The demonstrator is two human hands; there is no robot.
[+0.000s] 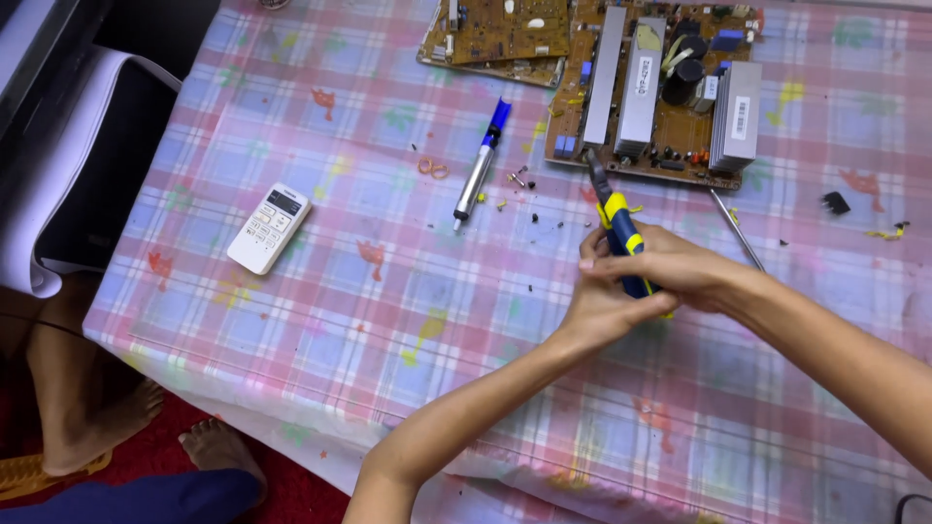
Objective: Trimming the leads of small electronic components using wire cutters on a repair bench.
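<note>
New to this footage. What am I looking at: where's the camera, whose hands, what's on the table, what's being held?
There is one picture, from a camera worn on a person's head, looking down at their own bare hands. No machine is involved.

The left hand and right hand are together around pliers with blue and yellow handles, whose dark tip points up toward a large brown circuit board with silver heat sinks.

All this lies on a table under a pink and blue checked cloth. Also there: a second, smaller circuit board, a blue and silver pen-shaped tool, a white remote control, a thin metal rod, a small black part and scattered bits.

At lower left, another person's bare feet rest on a red floor.
</note>
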